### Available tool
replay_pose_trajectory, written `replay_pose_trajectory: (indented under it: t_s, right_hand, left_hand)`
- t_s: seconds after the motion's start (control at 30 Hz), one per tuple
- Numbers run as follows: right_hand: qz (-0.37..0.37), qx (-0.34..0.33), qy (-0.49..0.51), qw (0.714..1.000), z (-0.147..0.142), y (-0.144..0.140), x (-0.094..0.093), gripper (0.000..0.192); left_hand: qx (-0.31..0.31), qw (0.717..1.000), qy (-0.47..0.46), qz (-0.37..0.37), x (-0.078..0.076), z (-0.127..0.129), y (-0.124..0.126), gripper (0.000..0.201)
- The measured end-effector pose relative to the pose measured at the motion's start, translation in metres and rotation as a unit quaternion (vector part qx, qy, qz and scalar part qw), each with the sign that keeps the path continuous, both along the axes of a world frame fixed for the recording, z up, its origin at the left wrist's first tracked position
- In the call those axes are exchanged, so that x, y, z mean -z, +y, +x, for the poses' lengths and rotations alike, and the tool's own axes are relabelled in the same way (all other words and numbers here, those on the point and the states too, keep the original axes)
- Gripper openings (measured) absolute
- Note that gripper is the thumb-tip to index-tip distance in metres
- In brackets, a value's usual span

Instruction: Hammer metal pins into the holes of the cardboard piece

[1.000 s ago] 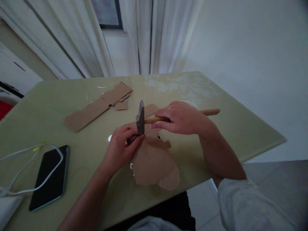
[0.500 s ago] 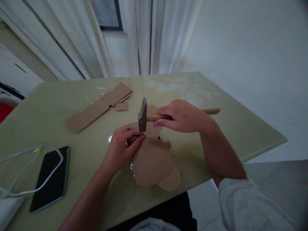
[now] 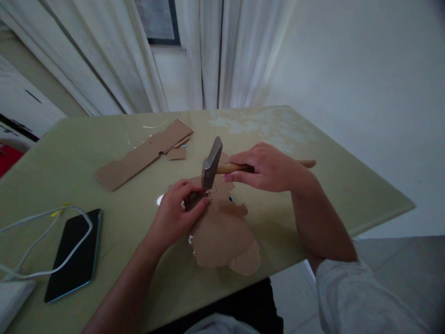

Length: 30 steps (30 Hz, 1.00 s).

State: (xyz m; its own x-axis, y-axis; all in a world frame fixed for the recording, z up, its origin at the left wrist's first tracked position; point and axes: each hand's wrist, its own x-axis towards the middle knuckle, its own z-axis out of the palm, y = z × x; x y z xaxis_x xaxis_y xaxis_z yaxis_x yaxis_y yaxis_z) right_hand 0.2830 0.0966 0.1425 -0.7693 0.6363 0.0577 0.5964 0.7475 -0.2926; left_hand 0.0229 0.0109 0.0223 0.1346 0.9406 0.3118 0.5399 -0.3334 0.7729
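My right hand (image 3: 264, 167) is closed round the wooden handle of a hammer (image 3: 211, 163), close to its steel head. The head's lower end hangs just above the fingertips of my left hand (image 3: 179, 204). Over a piece of brown cardboard (image 3: 222, 236), the left thumb and fingertips come close together in a pinch; what they hold is too small to make out. Rows of small dark holes mark the cardboard around the hammer head. Its outline is irregular, with a rounded flap at the near right.
On the green table (image 3: 288, 232) lie long cardboard strips (image 3: 139, 160) at the back left, with a small scrap beside them. A black tablet (image 3: 74, 255) sits at the left under a white cable (image 3: 83, 215). Curtains and a wall stand behind.
The hammer head has tilted to the right at its top and shifted slightly right. My left thumb and fingertips have parted a little. The cardboard stays in place.
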Motion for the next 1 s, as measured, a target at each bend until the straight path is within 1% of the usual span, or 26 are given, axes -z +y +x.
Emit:
replay_pose_trajectory:
  t_s: [0.1, 0.17, 0.23, 0.4, 0.47, 0.6, 0.67, 0.8, 0.9, 1.0]
  right_hand:
    - [0.0, -0.007, -0.022, 1.0, -0.002, 0.001, 0.003, 0.046]
    - [0.006, -0.006, -0.059, 0.998, -0.005, 0.0, 0.007, 0.046]
    - [0.014, -0.006, -0.074, 0.997, -0.007, 0.0, 0.009, 0.045]
    - [0.005, -0.01, -0.006, 1.0, -0.003, 0.003, 0.007, 0.044]
    - [-0.008, -0.014, -0.003, 1.0, -0.002, 0.004, 0.007, 0.045]
    - [-0.012, -0.012, -0.084, 0.996, -0.007, 0.001, 0.011, 0.043]
    - [-0.008, -0.007, -0.107, 0.994, -0.01, 0.0, 0.012, 0.042]
    - [-0.005, -0.008, -0.074, 0.997, -0.007, 0.002, 0.01, 0.042]
    - [-0.017, -0.01, -0.046, 0.999, -0.004, 0.005, 0.009, 0.039]
    - [-0.032, -0.018, -0.062, 0.997, -0.007, 0.005, 0.013, 0.04]
  left_hand:
    - [0.007, 1.0, -0.006, -0.007, -0.001, -0.001, 0.0, 0.023]
    - [0.014, 1.0, -0.007, -0.007, 0.0, -0.002, 0.0, 0.023]
    - [0.019, 1.0, -0.006, -0.005, 0.001, -0.003, 0.0, 0.021]
    - [0.02, 1.0, -0.007, -0.006, 0.001, -0.003, -0.001, 0.023]
    - [0.02, 1.0, -0.012, -0.007, 0.001, -0.002, -0.001, 0.023]
    - [0.019, 1.0, -0.01, -0.008, 0.0, -0.001, 0.0, 0.021]
    - [0.019, 1.0, -0.009, -0.006, -0.001, -0.001, 0.0, 0.02]
    - [0.02, 1.0, -0.011, -0.003, -0.002, -0.001, 0.0, 0.021]
    - [0.02, 1.0, -0.009, -0.009, -0.002, 0.0, 0.0, 0.023]
    - [0.019, 1.0, -0.006, -0.011, -0.002, -0.001, 0.0, 0.023]
